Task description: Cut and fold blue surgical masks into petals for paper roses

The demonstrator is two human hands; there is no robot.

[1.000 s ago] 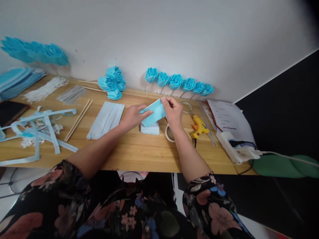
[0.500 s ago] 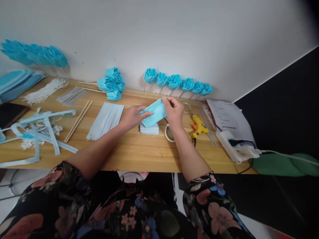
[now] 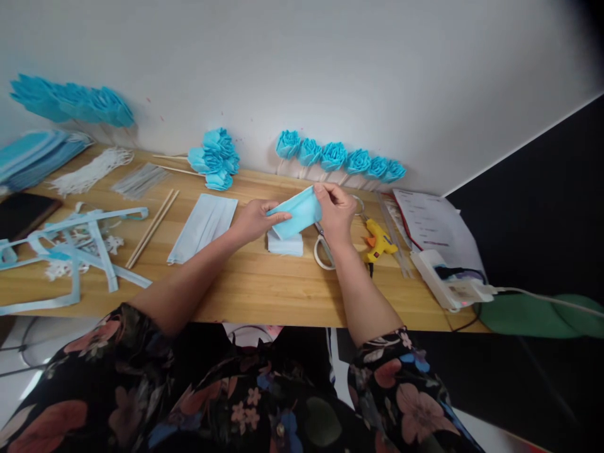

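Note:
Both my hands hold one light-blue folded mask piece (image 3: 296,212) just above the wooden table (image 3: 264,289). My left hand (image 3: 257,219) pinches its left end with thumb and fingers closed. My right hand (image 3: 336,214) grips its right end, fingers curled over the top edge. Right under the piece lies a small stack of pale cut pieces (image 3: 285,245). A flat pale-blue face mask (image 3: 202,226) lies to the left of my left hand.
White-handled scissors (image 3: 323,248) and a yellow glue gun (image 3: 377,239) lie by my right wrist. Blue paper roses (image 3: 337,155) line the wall; another bunch (image 3: 214,158) lies left. Wooden sticks (image 3: 151,228), blue strips (image 3: 87,248), a power strip (image 3: 448,283) and papers (image 3: 427,220) are around.
My right hand has shifted a little to the right and bent the piece's right end upward; my left hand has stayed in place on the other end.

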